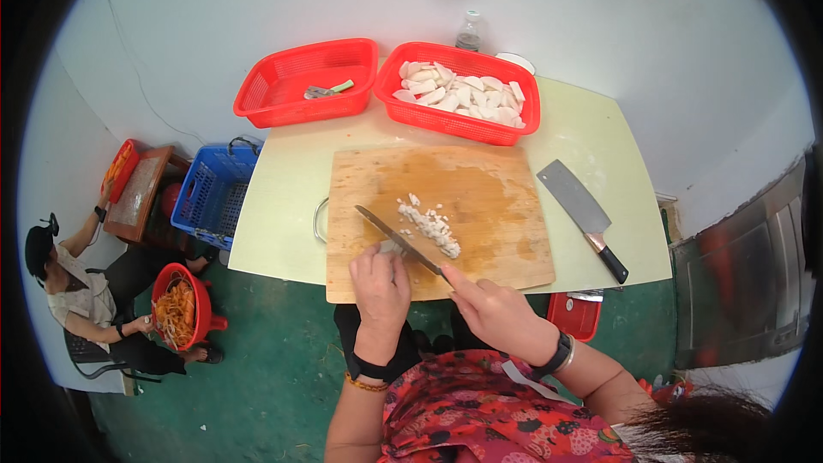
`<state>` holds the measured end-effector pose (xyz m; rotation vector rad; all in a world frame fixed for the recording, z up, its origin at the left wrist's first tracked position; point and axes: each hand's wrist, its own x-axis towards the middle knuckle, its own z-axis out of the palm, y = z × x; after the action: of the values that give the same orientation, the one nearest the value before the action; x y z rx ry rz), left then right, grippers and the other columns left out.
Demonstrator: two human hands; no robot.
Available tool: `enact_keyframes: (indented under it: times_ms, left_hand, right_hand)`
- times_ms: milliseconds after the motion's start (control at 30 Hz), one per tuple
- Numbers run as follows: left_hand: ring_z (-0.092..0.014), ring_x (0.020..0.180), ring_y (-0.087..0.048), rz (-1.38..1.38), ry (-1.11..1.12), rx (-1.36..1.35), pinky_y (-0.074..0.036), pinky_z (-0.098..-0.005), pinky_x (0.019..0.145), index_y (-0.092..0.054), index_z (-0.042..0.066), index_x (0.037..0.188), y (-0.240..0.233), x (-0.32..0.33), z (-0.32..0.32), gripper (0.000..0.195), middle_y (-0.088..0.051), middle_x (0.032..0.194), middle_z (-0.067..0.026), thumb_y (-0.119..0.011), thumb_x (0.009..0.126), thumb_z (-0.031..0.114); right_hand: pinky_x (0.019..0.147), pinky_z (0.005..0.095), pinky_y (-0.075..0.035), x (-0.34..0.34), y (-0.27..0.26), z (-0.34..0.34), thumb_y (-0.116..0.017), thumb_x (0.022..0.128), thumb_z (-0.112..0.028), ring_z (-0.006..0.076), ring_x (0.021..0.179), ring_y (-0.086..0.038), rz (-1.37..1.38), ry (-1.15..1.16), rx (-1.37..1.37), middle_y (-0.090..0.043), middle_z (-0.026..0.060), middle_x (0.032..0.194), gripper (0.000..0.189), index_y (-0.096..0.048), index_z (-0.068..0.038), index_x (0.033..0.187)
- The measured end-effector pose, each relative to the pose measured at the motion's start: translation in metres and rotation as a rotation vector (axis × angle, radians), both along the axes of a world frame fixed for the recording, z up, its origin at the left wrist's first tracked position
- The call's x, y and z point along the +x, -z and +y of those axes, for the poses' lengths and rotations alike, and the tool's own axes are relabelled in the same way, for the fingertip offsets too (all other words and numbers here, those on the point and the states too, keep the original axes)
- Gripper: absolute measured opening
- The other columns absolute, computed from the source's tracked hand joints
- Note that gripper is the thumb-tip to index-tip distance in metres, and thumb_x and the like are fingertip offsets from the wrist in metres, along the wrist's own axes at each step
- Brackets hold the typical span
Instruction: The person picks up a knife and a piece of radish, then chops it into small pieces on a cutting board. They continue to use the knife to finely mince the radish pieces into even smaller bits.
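My right hand (498, 315) grips the handle of a kitchen knife (398, 239), its blade slanting up and left over the board. Under the fingers of my left hand (380, 283) is a pale piece of vegetable (389, 247), pressed against the wooden cutting board (495, 173) beside the blade. The hand and knife partly hide that piece. Just beyond the blade lies a short row of diced white vegetable (432, 226). Damp patches darken the middle of the board.
A cleaver (574, 196) lies right of the board on the pale table (283, 206). Behind stand a red basket of sliced white vegetable (472, 93), another red basket (305, 51) and a bottle (469, 32). At left, a seated person (90, 296) is near a blue crate (215, 186) and red tub (202, 308).
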<state>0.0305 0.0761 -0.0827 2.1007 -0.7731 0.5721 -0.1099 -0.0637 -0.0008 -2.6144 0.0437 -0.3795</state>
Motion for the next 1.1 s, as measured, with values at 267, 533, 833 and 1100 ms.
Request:
enact_keyframes:
  times_ms: [267,533,833,1100]
  left_hand:
    - [-0.041,0.102,-0.057,-0.003,-0.019,-0.034,-0.047,-0.0468,0.087,-0.061,-0.002,0.1,-0.004,-0.004,-0.001,0.019,-0.061,0.111,-0.0247,-0.07,0.082,0.0]
    - [-0.043,0.101,-0.054,0.015,-0.002,-0.003,-0.045,-0.0489,0.088,-0.058,-0.002,0.102,0.0,-0.004,0.003,0.023,-0.058,0.112,-0.0258,-0.068,0.082,0.0]
    - [-0.043,0.098,-0.055,-0.007,0.024,0.002,-0.046,-0.0485,0.085,-0.059,-0.002,0.099,0.0,-0.001,0.001,0.02,-0.059,0.108,-0.0253,-0.067,0.081,-0.002]
    - [-0.043,0.099,-0.056,-0.021,0.009,-0.055,-0.046,-0.0481,0.086,-0.059,-0.002,0.1,-0.002,-0.004,0.0,0.019,-0.059,0.11,-0.0254,-0.067,0.083,0.0]
  right_hand:
    - [0.057,0.0461,-0.05,0.028,0.02,-0.006,-0.061,0.095,-0.013,0.0385,0.063,-0.061,-0.149,-0.029,0.187,-0.061,0.0169,0.072,0.049,-0.049,-0.007,0.143]
    - [0.056,0.0449,-0.049,0.001,0.003,-0.001,-0.062,0.095,-0.013,0.0348,0.061,-0.06,-0.035,-0.032,0.139,-0.058,0.0157,0.069,0.05,-0.05,-0.007,0.143]
    - [0.052,0.0453,-0.05,0.01,0.003,0.006,-0.062,0.094,-0.014,0.0351,0.055,-0.06,0.008,-0.002,0.014,-0.057,0.0147,0.065,0.053,-0.048,-0.009,0.144]
    - [0.055,0.0446,-0.05,0.044,0.029,-0.006,-0.061,0.094,-0.012,0.0374,0.062,-0.061,-0.237,-0.054,0.239,-0.063,0.0216,0.076,0.05,-0.05,-0.007,0.143]
